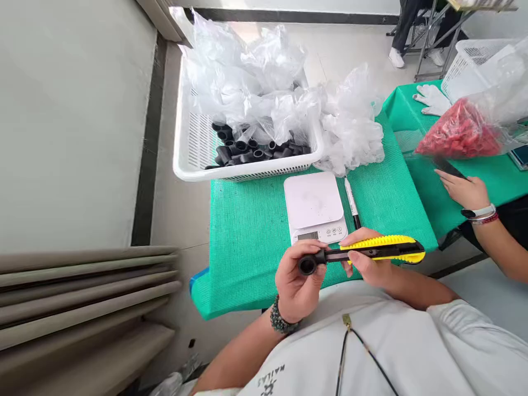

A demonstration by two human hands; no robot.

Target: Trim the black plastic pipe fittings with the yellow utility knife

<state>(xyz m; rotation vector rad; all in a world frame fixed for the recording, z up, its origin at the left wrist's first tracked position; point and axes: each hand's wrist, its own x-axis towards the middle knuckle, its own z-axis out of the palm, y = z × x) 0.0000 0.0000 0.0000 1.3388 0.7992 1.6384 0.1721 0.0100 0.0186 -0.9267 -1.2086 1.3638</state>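
My left hand (pixel 299 283) grips a short black tube-shaped fitting (pixel 307 264), its round opening turned toward the camera. My right hand (pixel 369 264) is closed around a yellow and black utility knife (pixel 383 248). The front end of the knife meets the right side of the fitting. Just beyond my hands, a white digital scale (pixel 314 202) rests on the green table cover (pixel 247 242). A white marker (pixel 350 197) with a black cap lies to the right of the scale.
A white basket (pixel 192 175) at the back holds black fittings (pixel 243 151) and clear plastic bags (pixel 243 71). More bags (pixel 350 126) lie beside it. At right, another person's hand (pixel 468 190) is near a bag of red pieces (pixel 462 132) and a white glove (pixel 432 100).
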